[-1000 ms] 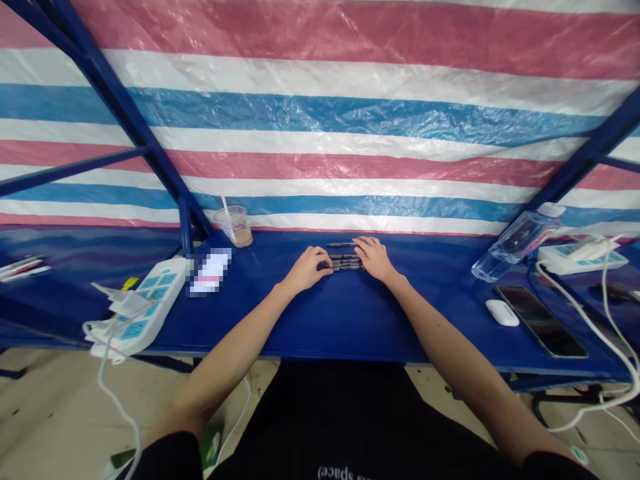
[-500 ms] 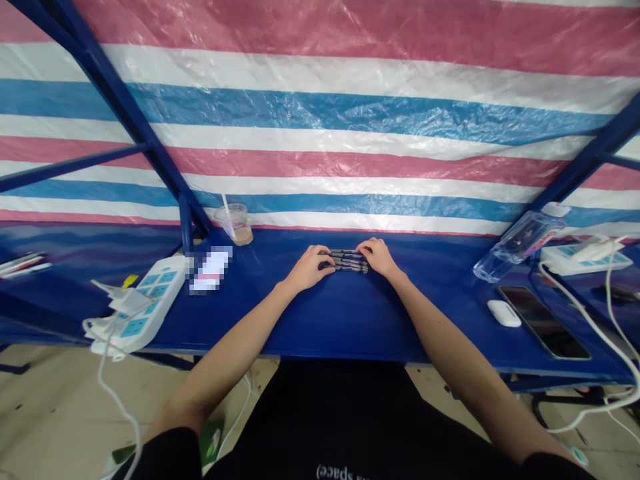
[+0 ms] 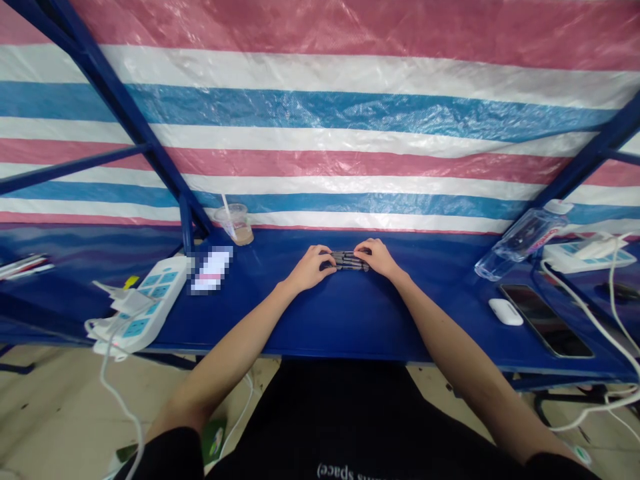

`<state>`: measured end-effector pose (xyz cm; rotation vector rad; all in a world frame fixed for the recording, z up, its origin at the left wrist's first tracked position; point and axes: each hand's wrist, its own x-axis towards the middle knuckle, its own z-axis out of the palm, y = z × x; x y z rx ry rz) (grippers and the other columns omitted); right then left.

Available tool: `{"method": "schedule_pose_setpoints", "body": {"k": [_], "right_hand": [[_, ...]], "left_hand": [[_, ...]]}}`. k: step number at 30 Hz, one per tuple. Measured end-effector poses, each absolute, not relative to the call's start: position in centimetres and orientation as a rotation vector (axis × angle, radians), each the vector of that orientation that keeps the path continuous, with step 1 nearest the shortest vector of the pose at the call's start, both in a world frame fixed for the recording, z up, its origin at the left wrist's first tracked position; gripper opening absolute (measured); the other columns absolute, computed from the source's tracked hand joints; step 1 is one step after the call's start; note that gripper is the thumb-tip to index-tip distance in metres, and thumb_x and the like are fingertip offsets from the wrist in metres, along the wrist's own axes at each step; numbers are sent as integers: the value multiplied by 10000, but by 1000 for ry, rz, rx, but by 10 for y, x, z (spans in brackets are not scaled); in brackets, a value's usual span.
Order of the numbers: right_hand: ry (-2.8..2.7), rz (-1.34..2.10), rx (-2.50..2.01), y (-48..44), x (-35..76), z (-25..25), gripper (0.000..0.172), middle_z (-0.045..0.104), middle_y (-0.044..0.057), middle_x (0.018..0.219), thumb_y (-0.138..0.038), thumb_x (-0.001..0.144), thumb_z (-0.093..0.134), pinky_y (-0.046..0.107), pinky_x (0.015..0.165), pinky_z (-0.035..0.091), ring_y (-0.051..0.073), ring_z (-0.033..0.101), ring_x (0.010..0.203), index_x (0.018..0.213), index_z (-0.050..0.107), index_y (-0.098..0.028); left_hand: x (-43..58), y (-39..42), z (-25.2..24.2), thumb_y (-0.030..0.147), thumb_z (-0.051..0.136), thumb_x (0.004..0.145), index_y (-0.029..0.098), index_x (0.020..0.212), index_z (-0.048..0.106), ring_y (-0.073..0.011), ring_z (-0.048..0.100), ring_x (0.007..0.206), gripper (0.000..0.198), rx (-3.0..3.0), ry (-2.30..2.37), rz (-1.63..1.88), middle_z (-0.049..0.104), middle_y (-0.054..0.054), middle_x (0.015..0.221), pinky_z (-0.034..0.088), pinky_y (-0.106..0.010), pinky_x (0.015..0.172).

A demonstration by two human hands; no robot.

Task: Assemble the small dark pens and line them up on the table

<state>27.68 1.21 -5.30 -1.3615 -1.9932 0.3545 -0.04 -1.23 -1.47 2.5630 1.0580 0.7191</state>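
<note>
The left hand [image 3: 309, 269] and right hand [image 3: 379, 259] have closed in, each grip clamped on one end of a tight bundle of what look like dark pens [image 3: 349, 261]. The bundle lies crosswise near the far edge of the blue tabletop [image 3: 345, 320], with no pen left lying apart.

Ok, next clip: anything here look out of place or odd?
The plastic water bottle lies on its side at the right, and the white item toward the left is pixelated, so unidentifiable. The dark pens between the left hand and right hand look fine.
</note>
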Motion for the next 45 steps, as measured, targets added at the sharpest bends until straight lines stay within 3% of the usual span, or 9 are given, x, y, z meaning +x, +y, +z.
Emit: {"method": "schedule_pose_setpoints", "body": {"k": [5, 13, 17, 20, 28, 34, 42, 45], "right_hand": [[-1956, 282, -1409, 11, 273, -54, 215, 704, 69, 919, -445, 951, 702, 365, 857, 433, 237, 574, 898, 949, 817, -263], [-1849, 146, -1358, -4, 269, -42, 341, 715, 112, 1092, -500, 1034, 571, 435, 930, 443, 304, 578, 1056, 1081, 791, -243], [-2005, 145, -1183, -23, 260, -23, 342, 739, 85, 1010, -482, 1069, 533, 424, 923, 407, 274, 579, 992, 1042, 785, -251], [-2137, 93, -1159, -35, 250, -15, 299, 744, 77, 975, -525, 1016, 642, 406, 890, 381, 270, 567, 987, 1038, 775, -258], [-2278, 23, -1158, -38, 242, -16, 242, 744, 88, 981, -269, 1090, 530, 349, 849, 381, 224, 606, 916, 1044, 753, -187], [-2228, 63, -1196, -44, 240, -12, 223, 723, 60, 962, -229, 1083, 534, 294, 760, 401, 190, 631, 836, 1062, 755, -203], [-2257, -60, -1096, -46, 238, -7, 223, 706, 69, 908, -233, 1070, 547, 322, 808, 427, 212, 624, 857, 994, 753, -195], [-2255, -80, -1111, -46, 238, -7, 207, 717, 79, 945, -215, 1065, 544, 336, 838, 446, 223, 634, 889, 1037, 748, -195]], "left_hand": [[1, -13, -15, 275, 749, 930, 249, 994, 769, -294, 530, 1307, 71, 2567, 1034, 704, 604, -78, 1337, 438, -514, 1175], [2, -15, -11, 259, 736, 945, 246, 990, 761, -278, 543, 1268, 53, 2574, 1034, 751, 628, -68, 1296, 438, -504, 1167], [3, -18, -4, 258, 721, 962, 240, 1001, 759, -258, 577, 1188, 58, 2568, 1050, 864, 664, -67, 1220, 466, -471, 1126], [3, -20, 0, 290, 703, 981, 235, 1018, 757, -246, 604, 1119, 85, 2566, 1034, 965, 697, -65, 1152, 494, -443, 1072], [3, -19, 3, 371, 707, 983, 215, 997, 757, -219, 681, 896, 164, 2503, 1044, 1043, 770, -49, 985, 529, -372, 896], [3, -21, 6, 346, 646, 1015, 219, 954, 752, -190, 694, 751, 177, 2427, 1114, 988, 764, -13, 802, 495, -306, 786], [1, -24, 10, 415, 438, 1092, 199, 685, 656, -175, 627, 634, 509, 2477, 1273, 787, 647, 0, 610, 421, -293, 713], [1, -26, 12, 468, 405, 1100, 203, 721, 665, -171, 638, 632, 531, 2401, 1274, 758, 655, 9, 621, 424, -288, 697]]}}
